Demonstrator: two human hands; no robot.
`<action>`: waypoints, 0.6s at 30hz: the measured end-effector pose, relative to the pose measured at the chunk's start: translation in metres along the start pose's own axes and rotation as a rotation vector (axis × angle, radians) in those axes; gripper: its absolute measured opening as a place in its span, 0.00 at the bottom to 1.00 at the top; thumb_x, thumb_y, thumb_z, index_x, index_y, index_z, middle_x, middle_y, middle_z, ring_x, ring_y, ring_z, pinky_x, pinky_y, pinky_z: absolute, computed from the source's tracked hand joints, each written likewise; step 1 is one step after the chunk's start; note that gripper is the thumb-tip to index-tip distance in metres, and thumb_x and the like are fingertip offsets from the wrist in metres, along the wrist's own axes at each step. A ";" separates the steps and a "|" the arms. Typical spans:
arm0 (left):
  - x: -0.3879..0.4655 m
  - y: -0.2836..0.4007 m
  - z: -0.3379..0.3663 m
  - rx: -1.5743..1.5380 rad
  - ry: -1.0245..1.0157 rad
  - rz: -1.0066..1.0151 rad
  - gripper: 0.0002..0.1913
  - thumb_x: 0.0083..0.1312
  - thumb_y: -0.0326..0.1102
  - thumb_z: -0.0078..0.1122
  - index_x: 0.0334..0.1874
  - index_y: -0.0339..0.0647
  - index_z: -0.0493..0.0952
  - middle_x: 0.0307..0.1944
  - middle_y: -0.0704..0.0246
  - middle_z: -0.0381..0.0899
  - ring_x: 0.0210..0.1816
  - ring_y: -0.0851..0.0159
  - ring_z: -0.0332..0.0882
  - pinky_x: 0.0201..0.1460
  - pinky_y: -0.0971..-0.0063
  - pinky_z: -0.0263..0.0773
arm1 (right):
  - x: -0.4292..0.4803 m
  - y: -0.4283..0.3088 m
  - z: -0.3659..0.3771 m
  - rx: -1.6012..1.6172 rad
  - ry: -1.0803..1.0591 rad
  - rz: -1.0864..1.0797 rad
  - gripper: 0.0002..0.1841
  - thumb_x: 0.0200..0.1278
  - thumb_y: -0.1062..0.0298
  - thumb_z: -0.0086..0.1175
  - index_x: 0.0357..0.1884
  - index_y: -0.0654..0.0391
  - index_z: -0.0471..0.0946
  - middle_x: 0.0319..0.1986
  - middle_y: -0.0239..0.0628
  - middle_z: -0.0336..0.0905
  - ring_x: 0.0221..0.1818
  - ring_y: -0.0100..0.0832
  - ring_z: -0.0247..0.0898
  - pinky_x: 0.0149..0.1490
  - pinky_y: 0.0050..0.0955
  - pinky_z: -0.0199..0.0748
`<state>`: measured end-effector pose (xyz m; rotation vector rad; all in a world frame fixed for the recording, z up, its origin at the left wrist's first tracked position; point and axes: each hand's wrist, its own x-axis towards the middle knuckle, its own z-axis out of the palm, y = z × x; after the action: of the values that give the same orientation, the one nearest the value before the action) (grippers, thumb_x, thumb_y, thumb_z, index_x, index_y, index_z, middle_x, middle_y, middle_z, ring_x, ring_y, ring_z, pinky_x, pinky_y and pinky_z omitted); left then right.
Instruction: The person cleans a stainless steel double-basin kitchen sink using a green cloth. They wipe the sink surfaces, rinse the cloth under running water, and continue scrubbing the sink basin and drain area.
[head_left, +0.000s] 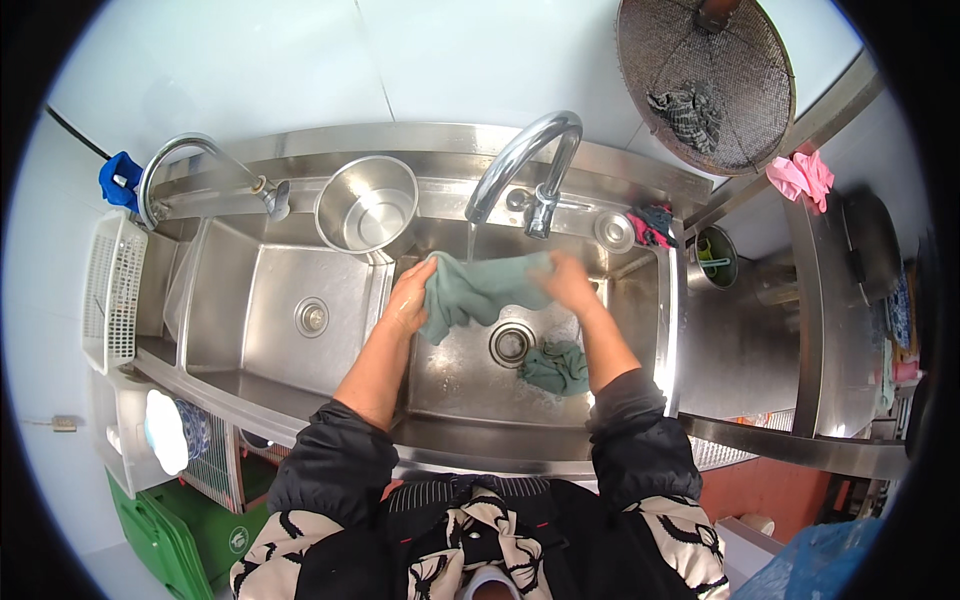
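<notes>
A green cloth (480, 289) is stretched between my two hands under the chrome faucet (525, 161), over the right-hand basin of a stainless steel sink (450, 390). My left hand (411, 296) grips its left end, with the thumb on top. Its right end is in my right hand (566, 281), which is blurred. Water runs from the spout just behind the cloth. A second green cloth (555, 367), crumpled and wet, lies on the basin floor beside the drain (512, 343).
A steel pot (367, 205) stands at the back between the basins. Dark and pink cloths (652, 226) lie by a small metal dish (614, 232) at the back right. A large mesh strainer (705, 90) hangs above. A white plastic basket (114, 292) is at the far left.
</notes>
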<state>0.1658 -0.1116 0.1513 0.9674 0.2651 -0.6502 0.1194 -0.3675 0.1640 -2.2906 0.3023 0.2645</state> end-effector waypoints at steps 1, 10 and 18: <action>-0.001 0.001 0.005 -0.048 -0.009 -0.016 0.13 0.65 0.40 0.46 0.41 0.37 0.73 0.36 0.64 0.77 0.37 0.64 0.76 0.41 0.70 0.73 | -0.008 -0.006 0.009 -0.135 -0.046 -0.053 0.31 0.45 0.58 0.59 0.51 0.64 0.67 0.45 0.51 0.71 0.47 0.39 0.70 0.51 0.32 0.67; -0.009 -0.002 0.033 -0.322 -0.251 -0.264 0.20 0.64 0.45 0.42 0.43 0.31 0.72 0.34 0.57 0.77 0.33 0.56 0.77 0.38 0.65 0.74 | -0.009 0.006 0.096 0.943 -0.413 0.058 0.35 0.47 0.69 0.55 0.61 0.55 0.57 0.62 0.43 0.52 0.65 0.40 0.44 0.65 0.35 0.45; -0.026 -0.008 0.038 -0.113 -0.399 -0.137 0.21 0.62 0.40 0.45 0.52 0.29 0.67 0.42 0.57 0.75 0.42 0.60 0.75 0.47 0.70 0.70 | -0.020 -0.016 0.083 0.522 -0.521 -0.137 0.25 0.48 0.71 0.50 0.54 0.53 0.67 0.55 0.39 0.63 0.59 0.36 0.56 0.59 0.32 0.55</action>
<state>0.1378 -0.1362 0.1797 0.6970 0.0130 -0.9279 0.0976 -0.2927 0.1251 -1.6473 -0.0544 0.6171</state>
